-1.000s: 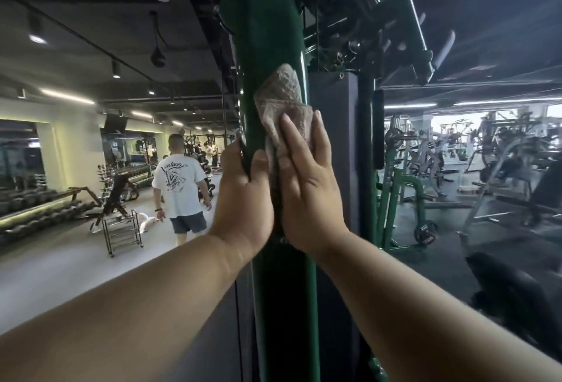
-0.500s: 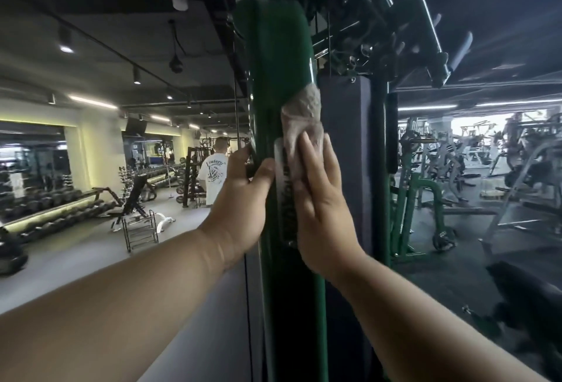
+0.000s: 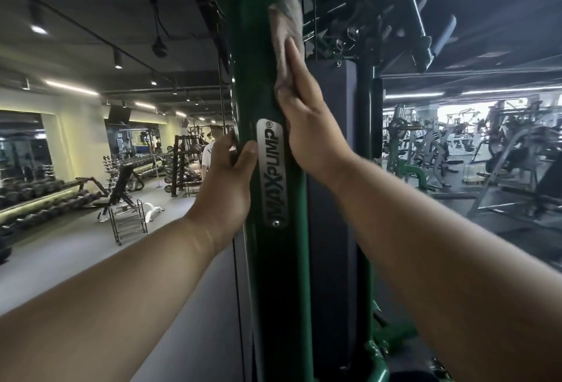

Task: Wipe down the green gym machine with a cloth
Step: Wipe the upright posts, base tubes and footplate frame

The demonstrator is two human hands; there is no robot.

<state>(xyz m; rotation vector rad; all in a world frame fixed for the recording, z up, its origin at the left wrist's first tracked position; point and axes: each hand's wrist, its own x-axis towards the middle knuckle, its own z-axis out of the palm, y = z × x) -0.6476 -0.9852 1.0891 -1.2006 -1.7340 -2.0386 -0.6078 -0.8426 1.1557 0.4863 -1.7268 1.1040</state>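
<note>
On green post [image 3: 252, 77], cloth [image 3: 286, 31] under right hand [image 3: 307, 116]

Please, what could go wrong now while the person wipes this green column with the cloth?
The cloth is only pressed flat by the right hand, so it may slip off. It is near the column top, beside cables and brackets that could perhaps catch the fingers. The left hand only steadies the edge.

One green post [image 3: 261, 260] with one silver nameplate [image 3: 271, 174]; one cloth [image 3: 286, 37]; two hands, left [image 3: 225, 187] and right [image 3: 307, 120]. One wire rack [image 3: 127, 223]; one bench [image 3: 121, 183].
</note>
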